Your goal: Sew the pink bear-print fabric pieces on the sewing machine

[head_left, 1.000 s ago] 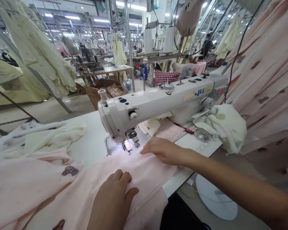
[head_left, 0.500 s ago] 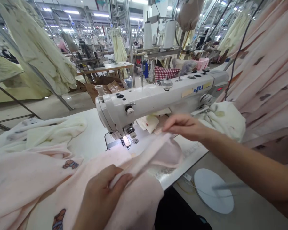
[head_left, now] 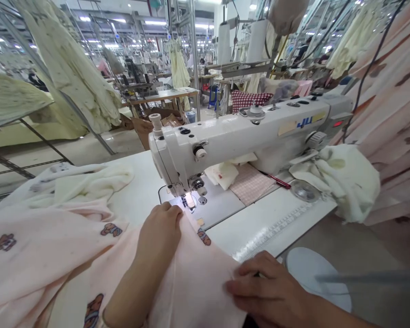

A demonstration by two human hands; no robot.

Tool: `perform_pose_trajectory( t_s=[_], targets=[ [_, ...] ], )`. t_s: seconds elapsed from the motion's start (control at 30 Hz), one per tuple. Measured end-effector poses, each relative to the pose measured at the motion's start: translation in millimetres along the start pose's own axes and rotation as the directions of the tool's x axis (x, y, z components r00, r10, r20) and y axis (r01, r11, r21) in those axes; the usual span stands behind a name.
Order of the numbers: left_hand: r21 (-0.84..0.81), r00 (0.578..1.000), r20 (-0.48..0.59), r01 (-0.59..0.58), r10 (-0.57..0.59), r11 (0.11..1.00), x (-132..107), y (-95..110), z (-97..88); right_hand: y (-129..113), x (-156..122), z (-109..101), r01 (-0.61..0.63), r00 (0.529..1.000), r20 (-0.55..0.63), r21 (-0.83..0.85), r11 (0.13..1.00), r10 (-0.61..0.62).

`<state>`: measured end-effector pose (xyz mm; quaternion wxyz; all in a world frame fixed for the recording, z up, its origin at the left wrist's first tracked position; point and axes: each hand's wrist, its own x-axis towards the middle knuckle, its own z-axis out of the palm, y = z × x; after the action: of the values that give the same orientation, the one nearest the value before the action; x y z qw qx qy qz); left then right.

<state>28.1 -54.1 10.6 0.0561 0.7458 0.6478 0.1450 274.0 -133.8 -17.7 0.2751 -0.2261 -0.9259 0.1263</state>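
Pink fabric: A soft pink fabric [head_left: 198, 273] printed with bears lay at the front of the white table [head_left: 143, 175], reaching both hands and spreading left in loose folds.
Slanting edge: The fabric's edge ran from just in front of the presser foot [head_left: 188, 200] down toward the right hand [head_left: 269, 291], with one bear print [head_left: 204, 237] close along it.
Left hand: The left hand [head_left: 162, 228] was just in front of the presser foot, fingers bent and drawn together, pinching the fabric's upper edge.
Right hand: Lower and blurred, it met the fabric's right side with fingers curved and partly spread, the tips over the cloth; whether they gripped it could not be told.
Sewing machine: A white sewing machine [head_left: 239, 130] stretched across the table, its lit needle end at the left.
Under the arm: A cream scrap [head_left: 222, 175] and a pink checked cloth [head_left: 251, 184] filled part of this space, with a red pen [head_left: 280, 181] just beside the cloth.
Room to the right: Pale table top showed between the slanting edge and a ruler [head_left: 276, 228], whose lower end came near the right hand.
Room to the left: Another pale strip separated the machine from a cream fabric pile [head_left: 89, 184].
Far corner: A clear round dish [head_left: 305, 190] sat near a cream bundle [head_left: 348, 177] that overhung the table's edge.
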Motion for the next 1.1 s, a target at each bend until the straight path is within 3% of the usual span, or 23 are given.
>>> perform_pose_trajectory(
  t_s=[0.13,0.37,0.47,0.57,0.7,1.1],
  targets=[
    [-0.022,1.000,-0.010,0.000,0.000,1.000,7.2,-3.9,22.7,17.5,7.4,7.2,-0.057,0.998,-0.041,-0.015,0.998,0.056],
    [0.023,0.995,-0.098,0.002,0.000,1.000,11.5,-8.8,35.1,25.2,4.8,5.9,-0.048,0.995,-0.081,0.024,0.999,0.050],
    [0.055,0.996,-0.075,-0.054,0.058,0.997,8.2,-6.1,40.1,25.9,7.1,5.5,-0.043,0.991,-0.127,0.042,0.998,0.048],
    [0.091,0.986,-0.043,-0.155,0.160,0.984,-8.6,-1.4,41.5,25.5,8.7,3.0,-0.040,0.992,-0.116,0.032,0.999,0.043],
    [0.211,0.956,-0.119,-0.240,0.268,0.948,-29.0,-1.1,41.2,24.4,9.8,-0.7,-0.051,0.996,-0.078,-0.003,0.999,0.050],
    [0.208,0.953,-0.082,-0.269,0.291,0.941,-12.6,-13.3,42.9,28.4,12.1,3.3,-0.120,0.992,-0.034,-0.041,0.992,0.119]
  ],
)
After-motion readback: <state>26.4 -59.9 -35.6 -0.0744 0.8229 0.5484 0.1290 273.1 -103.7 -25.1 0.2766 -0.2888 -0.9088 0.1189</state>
